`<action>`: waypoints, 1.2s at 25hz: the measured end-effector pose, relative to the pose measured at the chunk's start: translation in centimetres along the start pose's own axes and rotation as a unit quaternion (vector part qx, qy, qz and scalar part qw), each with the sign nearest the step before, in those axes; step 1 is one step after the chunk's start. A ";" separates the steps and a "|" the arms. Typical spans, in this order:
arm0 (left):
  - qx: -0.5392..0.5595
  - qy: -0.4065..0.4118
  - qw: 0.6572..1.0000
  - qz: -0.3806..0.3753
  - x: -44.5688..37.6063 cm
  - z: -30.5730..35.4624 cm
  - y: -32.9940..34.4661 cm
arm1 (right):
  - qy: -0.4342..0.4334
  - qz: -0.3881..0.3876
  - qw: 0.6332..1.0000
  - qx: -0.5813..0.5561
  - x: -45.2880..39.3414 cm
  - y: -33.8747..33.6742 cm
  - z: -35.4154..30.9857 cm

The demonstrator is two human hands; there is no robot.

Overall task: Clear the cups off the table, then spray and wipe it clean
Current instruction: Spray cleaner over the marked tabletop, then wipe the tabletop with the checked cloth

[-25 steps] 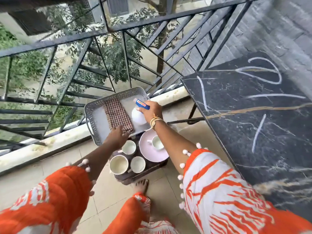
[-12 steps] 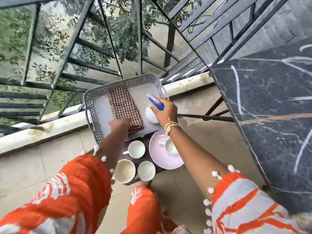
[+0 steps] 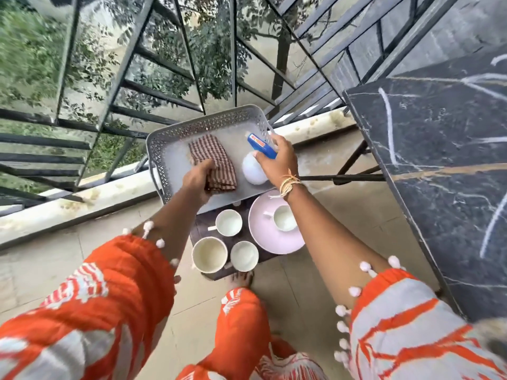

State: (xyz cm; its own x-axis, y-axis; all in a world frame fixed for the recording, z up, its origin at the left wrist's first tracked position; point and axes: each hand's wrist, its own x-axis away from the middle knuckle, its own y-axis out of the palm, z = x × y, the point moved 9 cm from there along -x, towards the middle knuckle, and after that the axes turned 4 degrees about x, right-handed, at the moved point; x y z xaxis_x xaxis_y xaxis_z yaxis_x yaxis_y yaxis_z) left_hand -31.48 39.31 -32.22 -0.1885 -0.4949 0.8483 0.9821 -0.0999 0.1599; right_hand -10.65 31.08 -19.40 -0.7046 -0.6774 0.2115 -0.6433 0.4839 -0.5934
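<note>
A grey perforated tray (image 3: 170, 149) sits on a low dark stool. Inside it lies a folded red-checked cloth (image 3: 216, 157), and my left hand (image 3: 199, 178) grips its near edge. My right hand (image 3: 277, 157) holds a white spray bottle (image 3: 253, 170) with a blue trigger head, standing in the tray's right side. Several white cups sit just below the tray: one (image 3: 228, 222), a larger one (image 3: 210, 255), another (image 3: 244, 255), and one (image 3: 285, 218) on a pink plate (image 3: 274, 242). The black marble table (image 3: 439, 165) stands to the right.
A black metal railing (image 3: 137, 91) and a concrete ledge (image 3: 82, 204) run behind the tray, with trees far below. The table's folding metal legs (image 3: 354, 171) reach toward the stool. My orange-clad knee and foot are just under the stool on the tiled floor.
My left hand has closed onto the cloth's near edge. My right hand stays on the spray bottle. The view has tilted down and moved closer to the tray.
</note>
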 end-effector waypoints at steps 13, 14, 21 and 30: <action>-0.221 -0.079 0.889 -0.393 29.0 -7.9 11.6 | 0.302 -0.060 0.865 -0.396 21.0 -7.2 4.6; -0.275 -0.084 0.871 -0.397 30.8 -10.0 12.9 | 0.302 -0.048 0.852 -0.425 22.1 -9.0 5.5; -0.523 -0.062 0.742 -0.414 41.2 -21.0 23.6 | 0.246 0.078 0.792 -0.554 27.6 -25.2 13.7; -0.494 0.189 0.756 -0.386 49.2 -28.8 40.3 | 0.174 0.254 0.828 -0.469 32.9 -44.9 20.9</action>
State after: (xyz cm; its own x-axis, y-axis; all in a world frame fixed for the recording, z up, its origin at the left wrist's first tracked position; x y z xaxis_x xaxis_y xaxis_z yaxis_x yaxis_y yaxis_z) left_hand -1.33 -13.88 1.41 -0.8748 -0.1525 0.4599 0.1307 -0.9883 -0.0791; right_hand 1.34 -24.54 -2.04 -0.8936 -0.1329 0.4286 -0.0718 0.9852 0.1557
